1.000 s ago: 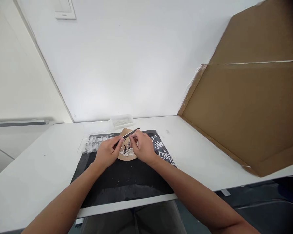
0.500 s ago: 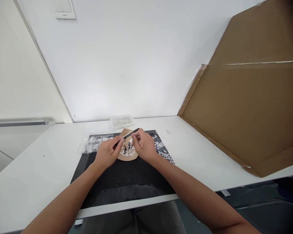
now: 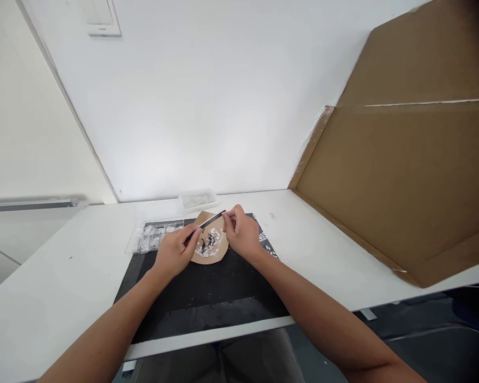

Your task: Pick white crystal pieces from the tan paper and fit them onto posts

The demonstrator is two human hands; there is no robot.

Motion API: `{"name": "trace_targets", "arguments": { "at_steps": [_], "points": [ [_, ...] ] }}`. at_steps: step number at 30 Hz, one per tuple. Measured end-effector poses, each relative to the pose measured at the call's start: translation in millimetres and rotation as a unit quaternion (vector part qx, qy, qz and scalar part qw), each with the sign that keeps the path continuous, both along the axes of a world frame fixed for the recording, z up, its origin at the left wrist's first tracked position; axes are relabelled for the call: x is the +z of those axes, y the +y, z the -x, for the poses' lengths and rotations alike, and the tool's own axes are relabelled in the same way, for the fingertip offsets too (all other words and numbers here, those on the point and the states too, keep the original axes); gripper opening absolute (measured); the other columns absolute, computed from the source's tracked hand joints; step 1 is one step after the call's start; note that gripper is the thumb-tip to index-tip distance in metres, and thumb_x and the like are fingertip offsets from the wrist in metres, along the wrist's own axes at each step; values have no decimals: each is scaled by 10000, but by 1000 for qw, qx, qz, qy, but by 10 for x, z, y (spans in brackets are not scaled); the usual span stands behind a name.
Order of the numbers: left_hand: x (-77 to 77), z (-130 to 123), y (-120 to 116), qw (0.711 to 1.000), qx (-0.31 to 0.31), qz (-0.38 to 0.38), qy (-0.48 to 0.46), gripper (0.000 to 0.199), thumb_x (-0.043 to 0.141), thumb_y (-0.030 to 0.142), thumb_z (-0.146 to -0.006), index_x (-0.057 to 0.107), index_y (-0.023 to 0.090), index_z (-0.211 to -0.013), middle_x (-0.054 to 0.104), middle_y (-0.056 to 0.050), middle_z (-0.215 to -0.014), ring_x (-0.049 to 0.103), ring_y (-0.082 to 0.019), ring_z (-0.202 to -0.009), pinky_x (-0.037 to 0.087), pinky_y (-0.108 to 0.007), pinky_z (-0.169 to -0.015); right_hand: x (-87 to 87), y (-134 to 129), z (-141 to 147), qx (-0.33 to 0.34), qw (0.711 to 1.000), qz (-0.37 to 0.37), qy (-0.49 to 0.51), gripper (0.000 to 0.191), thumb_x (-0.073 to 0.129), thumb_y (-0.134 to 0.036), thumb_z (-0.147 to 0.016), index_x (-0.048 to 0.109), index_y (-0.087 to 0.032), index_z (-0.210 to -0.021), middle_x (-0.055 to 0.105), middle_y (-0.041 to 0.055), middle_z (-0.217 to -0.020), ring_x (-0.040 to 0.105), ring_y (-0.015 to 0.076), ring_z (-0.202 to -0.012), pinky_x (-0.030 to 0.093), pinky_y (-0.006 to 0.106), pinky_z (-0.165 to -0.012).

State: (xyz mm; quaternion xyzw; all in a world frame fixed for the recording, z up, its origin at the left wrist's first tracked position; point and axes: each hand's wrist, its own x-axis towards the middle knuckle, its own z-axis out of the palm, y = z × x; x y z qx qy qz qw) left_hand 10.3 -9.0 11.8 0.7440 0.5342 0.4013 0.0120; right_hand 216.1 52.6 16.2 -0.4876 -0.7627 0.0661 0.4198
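Nearest, reaches in over the white front edge of the tabletop (image 3: 83, 276), then across a black mat (image 3: 207, 290) sprinkled with pale specks. Beyond that, keeps both hands above a brown paper sheet (image 3: 209, 260) bearing white scraps (image 3: 213, 237) and darker bits.

Grips a slim dark tool (image 3: 213, 218) by its near-left end with the left hand (image 3: 171, 251), thumb and fingers closed firmly on it. Slants the tool's long axis from that grip toward the far right, above the far part of the sheet, bringing its free end right up to the fingertips of the right hand (image 3: 244, 234). Has that hand closed to a small thumb-and-finger pinch; cannot tell whether on the tip itself or on some tiny piece. At the free end, is nearer with the right hand than with the left.

To the left of the sheet, has a clear compartment box (image 3: 158, 234) of whitish contents; to the right, partly behind the right hand, small white pieces (image 3: 270, 250) on the mat. Farther, shows a translucent tray (image 3: 189, 206) close to the wall (image 3: 223, 106), and upright brown cardboard (image 3: 383, 186) on the right.
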Motion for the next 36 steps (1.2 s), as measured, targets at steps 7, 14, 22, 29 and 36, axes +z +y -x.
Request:
{"name": "trace_targets", "arguments": {
  "at_steps": [7, 14, 22, 29, 36],
  "points": [
    [6, -28, -10, 1000, -12, 3, 0, 304, 461, 406, -1019, 711, 239, -1060, 768, -27, -879, 698, -177, -735, 473, -262, -691, -35, -253, 214, 83, 994, -34, -64, 227, 434, -401, -1035, 557, -228, -954, 747, 9, -798, 678, 181, -686, 344, 259, -592],
    [7, -23, -6, 1000, -5, 1, -8, 316, 454, 415, -1021, 702, 235, -1095, 774, -40, -959, 711, -191, -794, 493, -271, -722, -5, -125, 111, 11, 999, -29, -44, 203, 456, -393, -1018, 556, -235, -941, 735, 1, -748, 669, 187, -637, 290, 265, -545],
    [23, -18, -11, 1000, -4, 2, -11, 314, 456, 410, -1018, 699, 231, -1102, 775, -42, -963, 715, -194, -801, 499, -273, -727, -25, -27, 44, 21, 1000, 0, -6, 185, 434, -381, -1032, 518, -241, -944, 713, -7, -725, 662, 185, -644, 337, 256, -563],
    [25, -11, -10, 1000, -7, 8, -3, 304, 460, 404, -1020, 707, 237, -1084, 771, -30, -890, 700, -176, -728, 486, -260, -693, -44, -219, 221, 72, 994, -49, -61, 212, 435, -374, -1031, 551, -226, -933, 721, 24, -763, 652, 193, -660, 322, 265, -575],
    [17, 8, -3, 1000, -5, 2, -2, 318, 453, 414, -1018, 709, 247, -1106, 776, -43, -995, 724, -204, -817, 500, -275, -727, -10, 16, 9, -4, 999, -38, -28, 184, 442, -363, -1022, 515, -231, -917, 692, 6, -707, 633, 197, -634, 312, 263, -555]
  ]
}}
